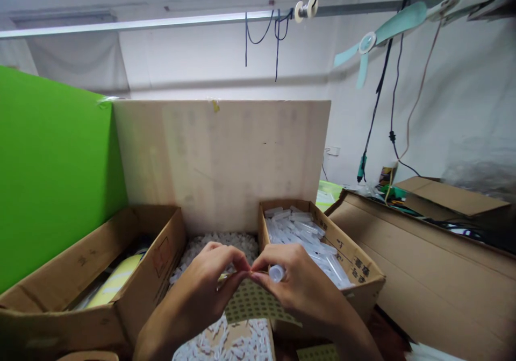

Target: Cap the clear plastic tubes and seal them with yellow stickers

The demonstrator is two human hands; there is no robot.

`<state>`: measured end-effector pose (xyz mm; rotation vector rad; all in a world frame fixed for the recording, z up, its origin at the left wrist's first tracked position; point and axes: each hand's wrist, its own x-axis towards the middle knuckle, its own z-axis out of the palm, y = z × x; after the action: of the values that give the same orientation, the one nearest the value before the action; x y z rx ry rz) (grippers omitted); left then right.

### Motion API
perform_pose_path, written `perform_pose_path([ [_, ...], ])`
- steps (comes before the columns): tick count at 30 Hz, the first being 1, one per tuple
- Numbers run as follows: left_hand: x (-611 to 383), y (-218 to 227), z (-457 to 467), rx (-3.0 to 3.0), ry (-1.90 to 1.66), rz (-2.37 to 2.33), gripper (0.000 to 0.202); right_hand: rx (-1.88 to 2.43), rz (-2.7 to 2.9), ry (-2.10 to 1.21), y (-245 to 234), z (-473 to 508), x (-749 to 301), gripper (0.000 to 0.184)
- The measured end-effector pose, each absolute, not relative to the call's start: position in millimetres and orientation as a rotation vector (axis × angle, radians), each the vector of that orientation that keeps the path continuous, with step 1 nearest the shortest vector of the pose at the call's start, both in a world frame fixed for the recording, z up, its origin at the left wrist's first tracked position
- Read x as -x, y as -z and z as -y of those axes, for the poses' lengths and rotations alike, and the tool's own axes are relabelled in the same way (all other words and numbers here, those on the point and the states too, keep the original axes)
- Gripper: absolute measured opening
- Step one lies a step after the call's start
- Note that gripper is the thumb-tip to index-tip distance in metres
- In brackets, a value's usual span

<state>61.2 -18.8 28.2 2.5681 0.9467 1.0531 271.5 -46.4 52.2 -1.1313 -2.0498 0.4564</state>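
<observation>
A person's two bare hands meet over a crowded workbench, low in the middle of the head view. The right hand (300, 283) grasps a small clear plastic tube (276, 273) between thumb and curled fingers, its round end turned toward the camera. The left hand (212, 275) is pinched closed, its fingertips (244, 267) touching those of the right just beside the tube; whether anything tiny sits in that pinch cannot be told. Directly beneath the hands lies a dotted sheet (253, 303), resting over a heap of small white parts (226, 241) that fills the gap between two cartons. To the right, an open cardboard box (357, 267) holds a pile of clear tubes (310, 237) like the one being held. To the left, another open carton (133, 296) contains a yellowish pack (115, 283). An upright cardboard panel (221, 156) stands behind the heap, with a green board (52, 172) on its left. A large flattened carton (423, 275) leans at far right, and a pale green fan (379, 34) hangs above.
</observation>
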Motion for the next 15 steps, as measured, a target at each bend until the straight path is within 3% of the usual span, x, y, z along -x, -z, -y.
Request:
perform_pose_path([
  [15, -57.3, -28.3, 15.6, -2.518, -0.984, -0.924, 0.012, 1.159, 2.065, -0.459, -51.0, 42.0, -267.0, 0.007],
])
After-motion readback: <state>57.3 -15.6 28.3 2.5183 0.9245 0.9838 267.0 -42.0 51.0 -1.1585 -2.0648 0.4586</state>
